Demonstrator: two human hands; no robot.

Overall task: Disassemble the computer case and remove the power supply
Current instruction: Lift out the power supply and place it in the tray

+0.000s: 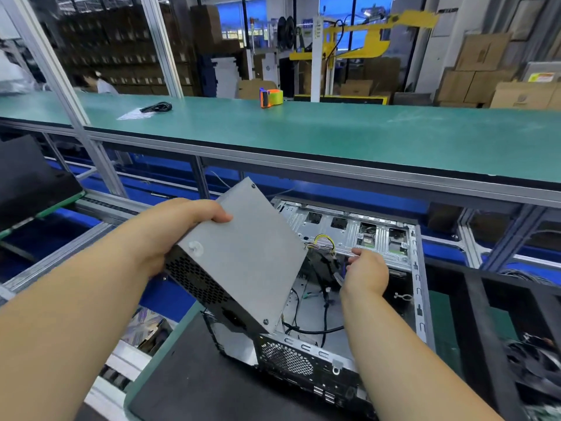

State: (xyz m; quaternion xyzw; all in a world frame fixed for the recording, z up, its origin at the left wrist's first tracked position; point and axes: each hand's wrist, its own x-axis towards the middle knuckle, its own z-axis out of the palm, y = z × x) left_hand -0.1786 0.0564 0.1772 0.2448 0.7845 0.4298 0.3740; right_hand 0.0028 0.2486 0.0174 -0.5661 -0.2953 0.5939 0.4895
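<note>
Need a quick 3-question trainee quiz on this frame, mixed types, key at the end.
1. True or false: the power supply sits fully seated inside the computer case.
2. Which hand holds the power supply? A) left hand B) right hand C) both
3. Fill in: the orange and green tape dispenser stands on the green ____ behind the case.

Key
1. False: it is lifted and tilted above the open case, with its wire bundle still trailing inside.
2. A: the left hand grips its end, while the right hand reaches among the cables in the case.
3. Bench.
</note>
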